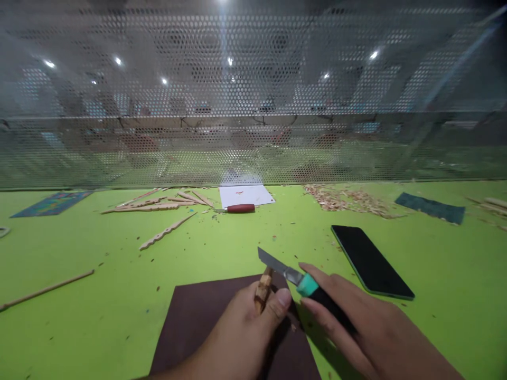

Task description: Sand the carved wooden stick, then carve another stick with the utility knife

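A bright green table (119,316) fills the lower view, backed along its far edge by a perforated metal screen (253,105). Near the person's edge of the table lies a dark brown sheet (190,327), and everything else is best placed from it. Well to its right, apart from it, lies a black phone (370,261), face up. Beyond the phone is a scatter of wood shavings (348,199), with a dark green cloth (430,207) to the right of them. Straight beyond the sheet sits a white paper (245,194) with a red-handled knife (236,208) just in front of it; to the left of that lie several carved wooden sticks (158,203), and one thin stick (47,289) rests far to the left of the sheet.

Over the sheet's far right corner, the left hand (241,330) is clenched around a short wooden stick (262,287), thumb pressed beside it; its long axis points up and away from the person. The right hand (368,327) grips a craft knife (289,275) by its dark, teal-collared handle. The blade runs leftward from the right fingers (317,311), and its edge meets the stick's tip just above the left thumb.
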A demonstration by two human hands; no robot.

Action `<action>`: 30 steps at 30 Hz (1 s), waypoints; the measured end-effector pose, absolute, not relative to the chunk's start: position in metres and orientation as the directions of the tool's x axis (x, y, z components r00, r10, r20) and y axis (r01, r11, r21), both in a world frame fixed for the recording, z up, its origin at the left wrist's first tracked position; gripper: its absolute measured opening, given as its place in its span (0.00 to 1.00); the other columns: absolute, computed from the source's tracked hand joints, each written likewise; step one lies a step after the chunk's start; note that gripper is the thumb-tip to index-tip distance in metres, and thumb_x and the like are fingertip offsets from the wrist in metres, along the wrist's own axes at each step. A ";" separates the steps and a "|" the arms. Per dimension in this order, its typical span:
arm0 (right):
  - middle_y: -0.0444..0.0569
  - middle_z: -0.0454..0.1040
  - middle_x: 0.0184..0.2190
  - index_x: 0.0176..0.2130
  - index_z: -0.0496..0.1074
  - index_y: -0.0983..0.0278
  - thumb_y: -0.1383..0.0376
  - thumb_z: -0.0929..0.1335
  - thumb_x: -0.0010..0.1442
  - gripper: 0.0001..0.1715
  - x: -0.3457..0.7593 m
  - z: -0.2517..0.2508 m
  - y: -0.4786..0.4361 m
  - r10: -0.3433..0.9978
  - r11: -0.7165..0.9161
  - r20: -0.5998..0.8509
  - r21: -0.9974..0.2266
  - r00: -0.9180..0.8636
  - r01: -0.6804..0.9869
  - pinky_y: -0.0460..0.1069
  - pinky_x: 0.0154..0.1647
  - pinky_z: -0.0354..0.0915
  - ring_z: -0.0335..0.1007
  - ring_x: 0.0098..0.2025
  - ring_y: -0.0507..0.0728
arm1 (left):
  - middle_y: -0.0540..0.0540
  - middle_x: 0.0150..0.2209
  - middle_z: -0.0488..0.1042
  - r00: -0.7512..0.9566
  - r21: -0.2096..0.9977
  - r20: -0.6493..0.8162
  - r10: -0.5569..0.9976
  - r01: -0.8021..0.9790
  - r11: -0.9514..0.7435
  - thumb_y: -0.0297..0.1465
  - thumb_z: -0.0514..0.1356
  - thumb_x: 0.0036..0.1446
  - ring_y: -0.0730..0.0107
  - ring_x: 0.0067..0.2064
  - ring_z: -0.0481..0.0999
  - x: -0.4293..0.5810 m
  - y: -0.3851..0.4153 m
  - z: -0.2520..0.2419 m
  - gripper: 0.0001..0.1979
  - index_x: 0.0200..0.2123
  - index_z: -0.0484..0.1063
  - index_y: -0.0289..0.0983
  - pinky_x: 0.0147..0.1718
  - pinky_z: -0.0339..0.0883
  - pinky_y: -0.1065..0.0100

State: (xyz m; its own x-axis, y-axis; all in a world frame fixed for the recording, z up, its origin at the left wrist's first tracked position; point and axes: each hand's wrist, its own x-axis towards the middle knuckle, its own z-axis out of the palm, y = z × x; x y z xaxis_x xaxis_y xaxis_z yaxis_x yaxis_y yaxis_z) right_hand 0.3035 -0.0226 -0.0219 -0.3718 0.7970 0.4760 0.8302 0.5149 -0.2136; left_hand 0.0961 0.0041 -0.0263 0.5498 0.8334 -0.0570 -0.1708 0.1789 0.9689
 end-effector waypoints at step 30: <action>0.52 0.84 0.47 0.52 0.79 0.58 0.56 0.63 0.71 0.19 0.305 -0.001 -0.016 0.895 0.443 0.242 -0.565 -0.374 0.696 0.49 0.46 0.78 0.83 0.45 0.59 | 0.65 0.13 0.51 0.670 0.831 -0.330 0.665 -0.128 0.541 0.36 0.60 0.61 0.81 0.12 0.39 0.081 0.009 -0.022 0.08 0.37 0.61 0.44 0.08 0.39 0.78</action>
